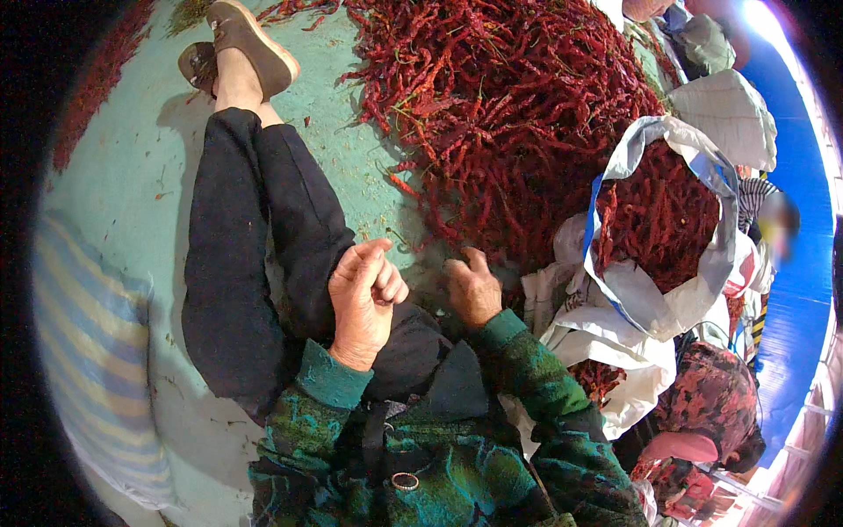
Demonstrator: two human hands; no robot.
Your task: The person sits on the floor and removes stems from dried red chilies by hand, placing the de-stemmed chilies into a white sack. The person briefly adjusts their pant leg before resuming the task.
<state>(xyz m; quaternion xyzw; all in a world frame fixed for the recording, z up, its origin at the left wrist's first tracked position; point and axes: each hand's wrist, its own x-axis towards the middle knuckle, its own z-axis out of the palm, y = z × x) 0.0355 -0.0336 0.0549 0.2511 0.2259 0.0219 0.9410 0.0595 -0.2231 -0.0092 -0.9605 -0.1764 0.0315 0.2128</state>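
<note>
A large heap of dried red chili peppers (500, 112) lies on the pale green floor in front of me and to the right. My left hand (369, 290) is raised over my dark trousers, its fingers curled; whether something small is between them cannot be told. My right hand (474, 286) is at the near edge of the heap, fingers bent downward, their tips partly in shadow. A few loose chilies and bits of stem (395, 234) lie on the floor just beyond my hands.
On the right, a white woven sack (728, 263) full of red chilies stands with its mouth spread. Another white sack (639, 388) with chilies is below it. A striped sack (99, 349) is at the left. People sit along the right side near a blue surface (797, 290).
</note>
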